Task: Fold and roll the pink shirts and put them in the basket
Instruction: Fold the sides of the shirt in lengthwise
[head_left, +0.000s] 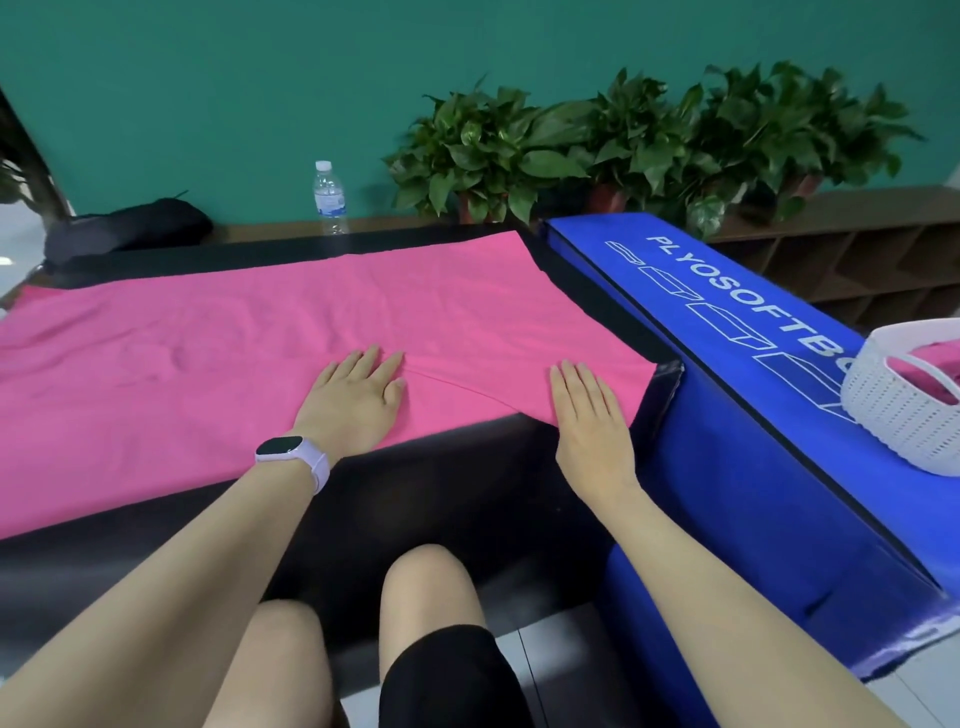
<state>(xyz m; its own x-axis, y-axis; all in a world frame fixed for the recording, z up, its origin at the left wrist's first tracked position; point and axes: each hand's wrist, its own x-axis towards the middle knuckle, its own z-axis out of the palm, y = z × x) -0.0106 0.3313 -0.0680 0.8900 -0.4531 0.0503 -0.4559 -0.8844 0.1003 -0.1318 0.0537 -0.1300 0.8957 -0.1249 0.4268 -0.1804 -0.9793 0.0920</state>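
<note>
A pink shirt (249, 332) lies spread flat on a black table (457, 499). Both hands, left (353, 397) and right (589, 410), press on its near edge with fingers straight. A white basket (898, 410) holding pink cloth sits on a blue box (727, 364) to the right.

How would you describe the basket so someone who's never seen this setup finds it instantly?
Start at the big blue padded block with white lettering, right of the black table where the pink shirt lies spread. The basket sits on top of that block, at the picture's right edge. It is the only white thing there, with walls full of small holes and pink cloth inside.
</note>
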